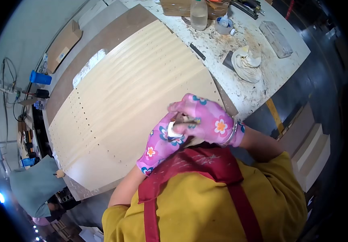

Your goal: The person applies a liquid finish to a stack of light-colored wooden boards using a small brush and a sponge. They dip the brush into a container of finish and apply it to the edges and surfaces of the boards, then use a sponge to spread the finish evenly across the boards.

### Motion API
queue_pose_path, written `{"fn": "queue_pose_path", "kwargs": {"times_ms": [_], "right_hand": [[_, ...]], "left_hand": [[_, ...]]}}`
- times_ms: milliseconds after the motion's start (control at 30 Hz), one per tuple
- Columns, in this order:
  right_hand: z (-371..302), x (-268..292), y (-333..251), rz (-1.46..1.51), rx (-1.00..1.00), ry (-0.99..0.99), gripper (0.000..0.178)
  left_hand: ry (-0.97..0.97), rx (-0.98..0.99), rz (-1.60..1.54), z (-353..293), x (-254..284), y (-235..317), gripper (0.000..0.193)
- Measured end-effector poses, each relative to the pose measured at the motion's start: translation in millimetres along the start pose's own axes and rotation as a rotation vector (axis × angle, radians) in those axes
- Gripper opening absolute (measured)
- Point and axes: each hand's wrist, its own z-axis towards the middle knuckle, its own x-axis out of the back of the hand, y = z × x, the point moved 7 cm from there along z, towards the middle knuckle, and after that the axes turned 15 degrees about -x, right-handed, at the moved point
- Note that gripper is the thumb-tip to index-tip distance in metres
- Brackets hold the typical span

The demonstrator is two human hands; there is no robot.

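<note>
Both my hands meet just in front of my red apron, over the near edge of a pale wooden panel [137, 80] with rows of small drilled holes. They wear pink flowered gloves. My left hand [162, 139] is closed and partly hidden behind the right. My right hand [206, 119] is blurred, its fingers bent over the left. Between them shows a small piece with a shiny white face [175, 131] and a brownish part beside it; its kind I cannot make out.
On the stained white table lie a heap of cream putty [246, 64], a grey block [276, 39], a dark strip [197, 51], a clear bottle [199, 16] and a tape roll [224, 26]. Another person [37, 185] is at the left. Stacked boards [311, 149] stand at right.
</note>
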Motion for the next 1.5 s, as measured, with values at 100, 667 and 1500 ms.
{"fn": "queue_pose_path", "kwargs": {"times_ms": [100, 667, 1500], "right_hand": [[-2.4, 2.1, 2.9, -0.014, -0.027, 0.022, 0.02], [-7.4, -16.8, 6.5, -0.422, 0.064, -0.22, 0.014], [1.8, 29.2, 12.9, -0.303, -0.122, -0.377, 0.028]], "left_hand": [[0.025, -0.057, 0.039, -7.3, 1.0, -1.8, 0.069], [-0.024, -0.401, 0.868, -15.7, 5.7, 45.1, 0.056], [0.138, -0.224, 0.019, -4.3, 9.0, -14.5, 0.056]]}}
